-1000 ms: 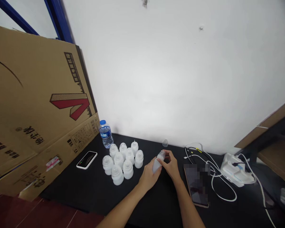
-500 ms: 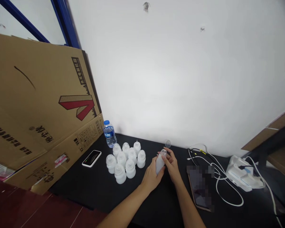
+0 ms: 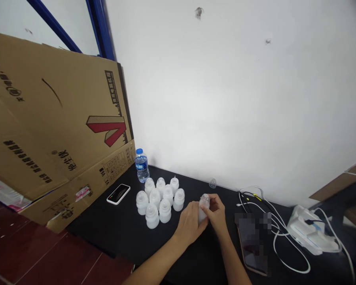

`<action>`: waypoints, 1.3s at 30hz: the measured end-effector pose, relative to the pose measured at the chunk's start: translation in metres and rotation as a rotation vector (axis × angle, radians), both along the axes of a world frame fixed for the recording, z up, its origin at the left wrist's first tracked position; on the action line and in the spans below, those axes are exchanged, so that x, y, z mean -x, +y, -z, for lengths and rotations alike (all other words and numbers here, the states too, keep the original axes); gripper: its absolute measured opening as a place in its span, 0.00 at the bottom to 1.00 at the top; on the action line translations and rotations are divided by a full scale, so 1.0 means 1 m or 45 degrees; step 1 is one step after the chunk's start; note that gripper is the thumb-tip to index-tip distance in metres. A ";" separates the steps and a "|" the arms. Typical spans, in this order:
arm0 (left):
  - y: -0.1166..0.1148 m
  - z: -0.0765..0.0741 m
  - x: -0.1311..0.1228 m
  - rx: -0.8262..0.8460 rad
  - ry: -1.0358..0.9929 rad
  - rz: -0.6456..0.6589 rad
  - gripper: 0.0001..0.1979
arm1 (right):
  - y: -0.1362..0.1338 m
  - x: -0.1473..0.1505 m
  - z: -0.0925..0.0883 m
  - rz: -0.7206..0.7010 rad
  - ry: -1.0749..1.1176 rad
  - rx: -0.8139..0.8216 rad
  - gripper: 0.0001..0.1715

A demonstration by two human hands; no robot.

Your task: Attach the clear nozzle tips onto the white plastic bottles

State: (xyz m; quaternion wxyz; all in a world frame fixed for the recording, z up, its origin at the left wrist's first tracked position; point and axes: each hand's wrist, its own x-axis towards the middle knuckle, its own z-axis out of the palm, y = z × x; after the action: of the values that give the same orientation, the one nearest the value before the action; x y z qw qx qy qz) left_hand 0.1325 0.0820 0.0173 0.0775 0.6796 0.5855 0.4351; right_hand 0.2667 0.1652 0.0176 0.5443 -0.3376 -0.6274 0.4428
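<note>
A frosted plastic bottle [image 3: 204, 208] is gripped closely between the left hand [image 3: 190, 223] and right hand [image 3: 215, 211], partly hidden by fingers, over a black table [image 3: 130, 241]. Nine similar bottles [image 3: 161, 202] are grouped just left; what seems a small clear cap [image 3: 213, 183] lies beyond.

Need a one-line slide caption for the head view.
Left hand and right hand hold a translucent plastic bottle beside nine white bottles on a black tabletop.

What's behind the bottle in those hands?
Behind the frosted plastic bottle, a small clear plastic piece sits on the black table by the white wall. The left hand and right hand hide what's beneath it.
</note>
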 end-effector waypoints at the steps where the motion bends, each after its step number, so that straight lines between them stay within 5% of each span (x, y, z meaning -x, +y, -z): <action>1: -0.004 -0.005 -0.001 -0.037 0.053 -0.047 0.14 | 0.000 -0.001 0.001 -0.038 -0.021 -0.008 0.26; 6: -0.044 -0.017 0.008 -0.119 0.142 -0.200 0.16 | 0.005 -0.005 0.008 -0.045 -0.006 0.062 0.38; 10: -0.078 -0.014 0.026 -0.098 0.128 -0.214 0.35 | 0.016 -0.005 0.017 0.164 -0.137 0.083 0.35; 13: -0.090 -0.015 0.040 -0.039 0.198 -0.097 0.37 | 0.027 -0.005 0.031 0.341 -0.271 0.018 0.29; 18: -0.089 -0.020 0.051 0.036 0.173 -0.002 0.38 | 0.053 -0.003 0.054 0.493 -0.529 -0.061 0.40; 23: -0.084 -0.009 0.056 0.001 0.183 -0.007 0.33 | 0.073 0.006 0.051 0.609 -0.966 -0.022 0.43; 31: -0.079 -0.012 0.064 -0.256 0.620 -0.371 0.28 | 0.077 0.011 0.042 0.709 -1.203 -0.005 0.36; 39: -0.075 -0.026 0.068 -0.370 0.601 -0.620 0.25 | 0.067 0.011 0.037 0.646 -1.268 -0.109 0.37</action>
State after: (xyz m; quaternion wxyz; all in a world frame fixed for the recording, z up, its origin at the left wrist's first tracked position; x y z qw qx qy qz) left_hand 0.0649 0.0067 0.0430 -0.2629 0.6060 0.6639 0.3506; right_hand 0.2556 0.2325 -0.0196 0.2851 -0.6241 -0.7251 0.0592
